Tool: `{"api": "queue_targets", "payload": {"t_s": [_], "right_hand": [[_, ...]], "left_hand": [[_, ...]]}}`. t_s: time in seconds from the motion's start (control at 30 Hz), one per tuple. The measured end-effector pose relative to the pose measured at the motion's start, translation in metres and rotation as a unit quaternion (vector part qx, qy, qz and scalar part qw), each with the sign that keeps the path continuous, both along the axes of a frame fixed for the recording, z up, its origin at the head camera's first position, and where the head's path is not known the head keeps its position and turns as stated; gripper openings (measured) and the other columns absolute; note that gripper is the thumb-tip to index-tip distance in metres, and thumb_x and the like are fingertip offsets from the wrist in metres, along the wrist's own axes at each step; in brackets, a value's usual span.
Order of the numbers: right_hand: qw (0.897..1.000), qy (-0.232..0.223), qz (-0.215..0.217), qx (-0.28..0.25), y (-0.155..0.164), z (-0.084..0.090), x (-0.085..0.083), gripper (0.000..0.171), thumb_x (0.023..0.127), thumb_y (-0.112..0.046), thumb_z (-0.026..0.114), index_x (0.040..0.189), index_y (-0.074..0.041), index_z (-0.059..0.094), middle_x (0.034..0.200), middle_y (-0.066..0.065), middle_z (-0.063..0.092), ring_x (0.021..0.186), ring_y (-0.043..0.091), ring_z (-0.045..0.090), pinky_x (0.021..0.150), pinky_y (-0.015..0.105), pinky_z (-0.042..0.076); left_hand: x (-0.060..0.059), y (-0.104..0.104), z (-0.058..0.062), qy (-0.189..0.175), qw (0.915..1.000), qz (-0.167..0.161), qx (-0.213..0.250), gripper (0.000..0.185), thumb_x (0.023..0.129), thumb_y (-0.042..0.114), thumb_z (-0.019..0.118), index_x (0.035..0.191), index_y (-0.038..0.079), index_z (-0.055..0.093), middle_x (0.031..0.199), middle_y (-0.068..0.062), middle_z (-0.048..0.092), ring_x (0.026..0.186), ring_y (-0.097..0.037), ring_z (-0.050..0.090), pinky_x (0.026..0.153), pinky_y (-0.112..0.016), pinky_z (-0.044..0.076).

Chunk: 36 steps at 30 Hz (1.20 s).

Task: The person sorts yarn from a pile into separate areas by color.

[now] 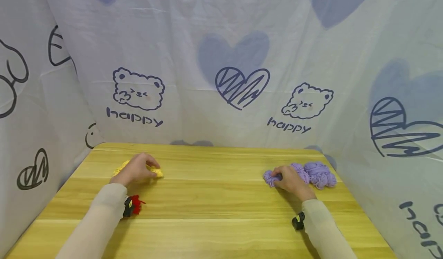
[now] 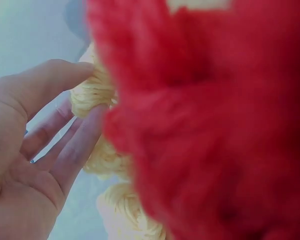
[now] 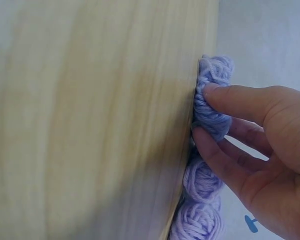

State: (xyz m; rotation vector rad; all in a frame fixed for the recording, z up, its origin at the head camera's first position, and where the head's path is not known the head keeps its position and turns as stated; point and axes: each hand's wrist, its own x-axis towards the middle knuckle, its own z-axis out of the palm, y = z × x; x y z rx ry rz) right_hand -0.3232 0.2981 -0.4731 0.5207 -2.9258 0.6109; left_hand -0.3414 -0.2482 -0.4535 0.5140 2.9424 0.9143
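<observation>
At the left of the table, my left hand (image 1: 136,170) pinches a small ball of yellow yarn (image 2: 91,97) between thumb and fingers. More yellow yarn balls (image 2: 126,212) lie beside it, partly hidden by the hand in the head view. Red yarn (image 2: 205,130) fills much of the left wrist view, close to the camera; the head view shows it (image 1: 137,205) beside the left wrist. Over at the right, my right hand (image 1: 293,182) grips a bluish-purple yarn ball (image 3: 212,112) that rests on the table. Lighter purple yarn balls (image 1: 320,175) sit just right of that hand.
The yellow wood-grain table (image 1: 207,201) spans between both arms. Behind it and along its sides hangs a white cloth (image 1: 187,116) printed with hearts and bears. A small black device (image 1: 298,221) is on the right wrist, another (image 1: 128,207) on the left.
</observation>
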Motion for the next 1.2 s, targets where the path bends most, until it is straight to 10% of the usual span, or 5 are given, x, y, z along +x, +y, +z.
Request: {"api": "queue_targets", "payload": {"t_s": [0.63, 1.2], "right_hand": [[1.000, 0.014, 0.017, 0.011, 0.002, -0.002, -0.003, 0.020, 0.084, 0.000, 0.080, 0.104, 0.000, 0.078, 0.109, 0.019, 0.077, 0.109, 0.041, 0.070, 0.099, 0.055, 0.055], [0.997, -0.015, 0.016, 0.068, -0.002, 0.018, 0.007, 0.030, 0.085, -0.004, 0.077, 0.115, 0.001, 0.075, 0.119, 0.021, 0.073, 0.114, 0.043, 0.067, 0.102, 0.057, 0.053]], "left_hand": [[0.002, -0.004, -0.003, 0.017, 0.9998, 0.005, -0.010, 0.022, 0.082, 0.007, 0.085, 0.103, 0.004, 0.080, 0.109, -0.017, 0.075, 0.102, -0.033, 0.068, 0.095, -0.054, 0.056], [0.011, 0.017, 0.028, 0.055, 0.9983, -0.010, 0.019, 0.027, 0.091, 0.015, 0.078, 0.117, 0.009, 0.077, 0.126, -0.017, 0.072, 0.113, -0.039, 0.067, 0.095, -0.055, 0.056]]}}
